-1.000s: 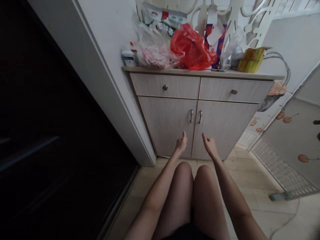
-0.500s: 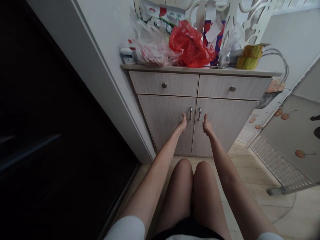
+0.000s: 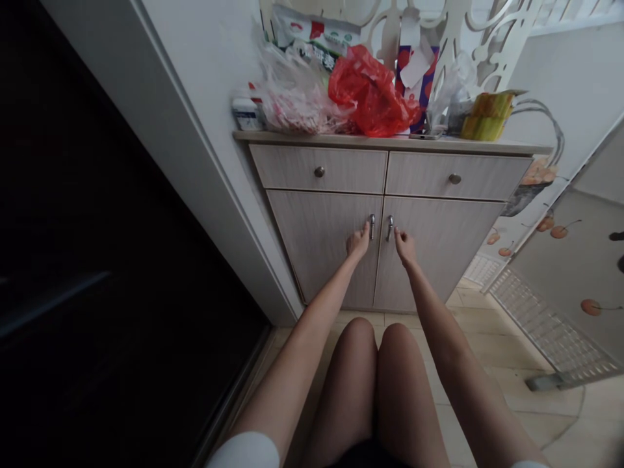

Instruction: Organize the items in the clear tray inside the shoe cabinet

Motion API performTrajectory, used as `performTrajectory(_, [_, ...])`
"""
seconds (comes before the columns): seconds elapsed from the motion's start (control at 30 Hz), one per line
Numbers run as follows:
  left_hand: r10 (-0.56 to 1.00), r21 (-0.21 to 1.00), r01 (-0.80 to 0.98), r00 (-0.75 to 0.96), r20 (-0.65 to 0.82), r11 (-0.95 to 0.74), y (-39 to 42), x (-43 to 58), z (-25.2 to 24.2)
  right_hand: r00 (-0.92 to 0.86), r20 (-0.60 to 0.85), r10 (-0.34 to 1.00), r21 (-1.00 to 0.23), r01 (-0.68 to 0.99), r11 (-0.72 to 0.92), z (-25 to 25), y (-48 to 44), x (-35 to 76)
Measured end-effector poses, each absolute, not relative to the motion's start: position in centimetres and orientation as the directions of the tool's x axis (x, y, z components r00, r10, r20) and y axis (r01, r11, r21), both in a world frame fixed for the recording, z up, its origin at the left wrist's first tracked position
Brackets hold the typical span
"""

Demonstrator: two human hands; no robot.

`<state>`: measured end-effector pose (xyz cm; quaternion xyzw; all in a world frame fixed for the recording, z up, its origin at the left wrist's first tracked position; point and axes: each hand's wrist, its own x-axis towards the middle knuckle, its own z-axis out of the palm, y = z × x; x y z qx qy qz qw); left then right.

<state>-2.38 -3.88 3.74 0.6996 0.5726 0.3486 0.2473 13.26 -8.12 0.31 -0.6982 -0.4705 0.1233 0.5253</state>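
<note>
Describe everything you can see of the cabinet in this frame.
The cabinet stands upright on the pale floor, faced in light, grey-toned panels that look wood-grained. Two drawers with round, metallic-looking knobs sit above two doors with upright, silvery handles; all are closed. Its top carries clutter, including a red plastic bag. The left hand and right hand are beside the handles; whether either touches is unclear.

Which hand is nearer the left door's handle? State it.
Left. The left hand is just left of the left door's handle, contact unclear; the right hand is farther off, beyond the right door's handle.
</note>
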Motion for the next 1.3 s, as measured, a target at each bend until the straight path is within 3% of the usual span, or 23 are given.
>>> performTrajectory(0.13, [0.924, 0.649, 0.675, 0.137, 0.357, -0.351, -3.9, -0.5, 4.6, 0.452, 0.515, 0.729, -0.745, 0.656, 0.12, 1.3, -5.8, 12.4])
performTrajectory(0.37, [0.947, 0.651, 0.694, 0.156, 0.281, -0.308, -4.5, 0.7, 3.9, 0.435, 0.509, 0.743, -0.737, 0.666, 0.115, 1.0, -5.5, 11.3])
performTrajectory(0.77, [0.808, 0.625, 0.581, 0.102, 0.58, -0.522, -10.2, -6.4, -1.3, 0.379, 0.585, 0.717, -0.708, 0.67, 0.223, -1.2, -19.7, 12.3])
performTrajectory(0.97, [0.721, 0.615, 0.515, 0.006, 0.693, -0.596, -13.5, -11.0, -2.5, 0.454, 0.587, 0.671, -0.704, 0.695, 0.146, -1.2, -26.7, 13.6])
performTrajectory(1.3, [0.72, 0.683, 0.508, -0.163, 0.674, -0.524, -17.4, -17.5, -2.7, 0.548, 0.585, 0.597, -0.716, 0.695, 0.064, -0.8, -34.7, 16.3])
